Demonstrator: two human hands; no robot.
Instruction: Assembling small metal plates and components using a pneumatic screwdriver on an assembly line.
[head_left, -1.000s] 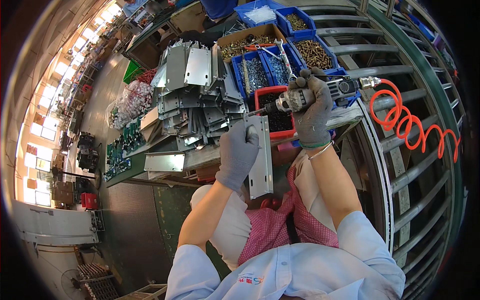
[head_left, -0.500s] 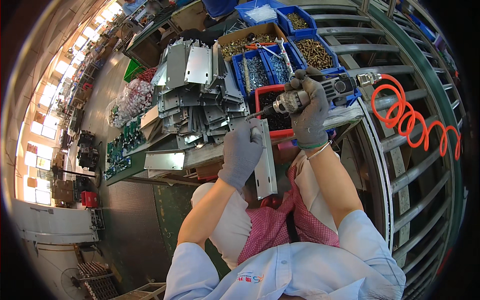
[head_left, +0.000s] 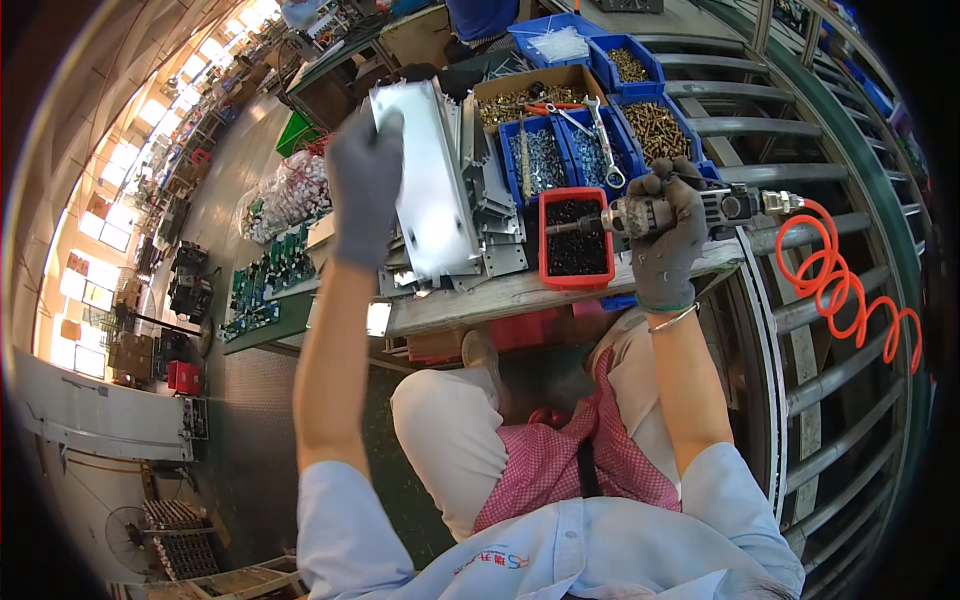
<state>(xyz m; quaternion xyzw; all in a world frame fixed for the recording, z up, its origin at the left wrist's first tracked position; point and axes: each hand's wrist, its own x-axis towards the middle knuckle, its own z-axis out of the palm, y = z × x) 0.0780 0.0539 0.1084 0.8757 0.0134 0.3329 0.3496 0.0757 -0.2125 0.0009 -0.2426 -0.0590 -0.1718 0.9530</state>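
Head cam: right hand (head_left: 668, 240) fingers wrap driver (head_left: 728, 205), left hand (head_left: 363, 195) fingers too blurry to tell, loose grip could drop plate (head_left: 428, 185)

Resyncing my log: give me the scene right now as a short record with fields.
Left: gray-gloved left hand at the left edge of a long silvery metal plate; blur hides the grip
Right: gray-gloved right hand gripping a gray power driver
Attached: coiled orange hose at the driver's rear
Front: red rectangular plastic bin of small black parts
Behind: blue rectangular plastic bins, several holding small metal parts
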